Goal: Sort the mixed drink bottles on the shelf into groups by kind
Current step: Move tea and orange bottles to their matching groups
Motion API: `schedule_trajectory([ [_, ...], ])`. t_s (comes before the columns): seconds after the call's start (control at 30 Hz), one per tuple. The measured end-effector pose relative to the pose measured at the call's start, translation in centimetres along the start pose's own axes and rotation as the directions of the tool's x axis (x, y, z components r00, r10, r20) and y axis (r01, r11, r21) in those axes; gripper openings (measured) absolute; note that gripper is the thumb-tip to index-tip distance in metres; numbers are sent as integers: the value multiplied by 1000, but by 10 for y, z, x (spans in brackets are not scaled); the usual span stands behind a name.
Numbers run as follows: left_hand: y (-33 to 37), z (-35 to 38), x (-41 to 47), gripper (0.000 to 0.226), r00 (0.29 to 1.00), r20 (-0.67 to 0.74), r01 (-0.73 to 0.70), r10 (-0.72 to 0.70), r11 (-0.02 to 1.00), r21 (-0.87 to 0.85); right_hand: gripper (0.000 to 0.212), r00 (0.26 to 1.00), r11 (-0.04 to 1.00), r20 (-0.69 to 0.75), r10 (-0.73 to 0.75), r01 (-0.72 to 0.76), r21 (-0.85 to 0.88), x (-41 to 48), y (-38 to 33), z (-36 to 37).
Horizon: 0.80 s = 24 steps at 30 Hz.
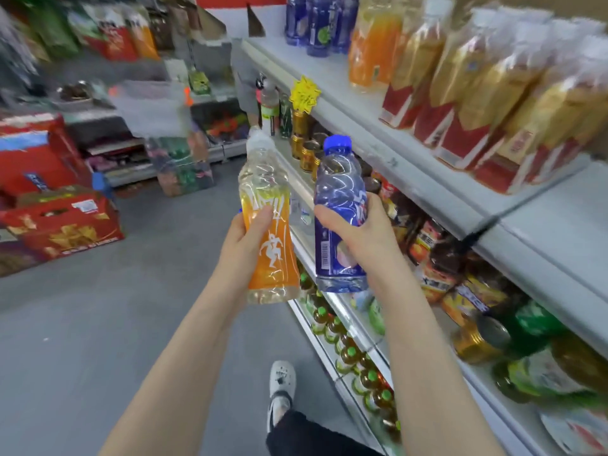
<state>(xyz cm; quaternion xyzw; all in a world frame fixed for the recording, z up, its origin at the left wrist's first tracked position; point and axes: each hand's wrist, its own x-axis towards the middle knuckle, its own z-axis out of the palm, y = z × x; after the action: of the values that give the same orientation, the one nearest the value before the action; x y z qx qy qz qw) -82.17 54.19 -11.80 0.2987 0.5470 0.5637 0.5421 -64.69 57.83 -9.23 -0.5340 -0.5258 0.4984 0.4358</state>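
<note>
Left forearm point(184, 357) and right forearm point(424, 350) are bare; black trousers point(296, 432) cover one leg; white shoe point(282, 373) carries a dark strap and small print.

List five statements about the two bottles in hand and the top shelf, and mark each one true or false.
1. The left hand holds an orange-labelled bottle. True.
2. The right hand holds nothing. False: it grips a blue bottle.
3. The blue bottle has a red cap. False: its cap is blue.
4. More blue bottles stand on the top shelf. True.
5. Both held bottles rest on a shelf. False: both are held up in the air beside the shelves.
</note>
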Motion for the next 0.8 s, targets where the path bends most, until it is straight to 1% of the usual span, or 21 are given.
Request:
schedule_trajectory([
  [0.1, 22, -6, 58, 68, 999, 30, -23, 22, 999, 22, 64, 999, 999, 9, -36, 36, 21, 59, -8, 24],
  [0.17, 39, -10, 98, 74, 998, 52, -46, 44, 998, 33, 61, 998, 998, 22, -61, 60, 32, 99, -18, 40],
  [0.27, 67, -15, 153, 68, 995, 57, -82, 80, 996, 27, 59, 995, 994, 29, -100, 98, 56, 155, -37, 64],
  [0.4, 103, -19, 216, 64, 991, 55, -126, 125, 992, 20, 46, 995, 973, 65, -73, 56, 224, 218, -62, 87],
  [0.47, 115, -21, 249, 60, 990, 53, -134, 133, 991, 13, 42, 995, 972, 50, -91, 77, 220, 247, -70, 94],
  [0.6, 136, -21, 321, 40, 982, 105, -152, 154, 988, -27, 35, 982, 962, -121, -147, 170, 214, 305, -89, 102],
  [0.67, 148, -20, 358, 39, 976, 155, -152, 156, 988, -39, 36, 962, 953, -205, -179, 222, 207, 333, -103, 102],
  [0.73, 164, -21, 394, 41, 959, 219, -177, 178, 984, -26, 43, 911, 937, -309, -273, 324, 128, 362, -123, 103],
  [0.8, 182, -25, 431, 42, 938, 294, -187, 185, 982, -24, 51, 831, 915, -419, -366, 404, 4, 393, -144, 107],
])
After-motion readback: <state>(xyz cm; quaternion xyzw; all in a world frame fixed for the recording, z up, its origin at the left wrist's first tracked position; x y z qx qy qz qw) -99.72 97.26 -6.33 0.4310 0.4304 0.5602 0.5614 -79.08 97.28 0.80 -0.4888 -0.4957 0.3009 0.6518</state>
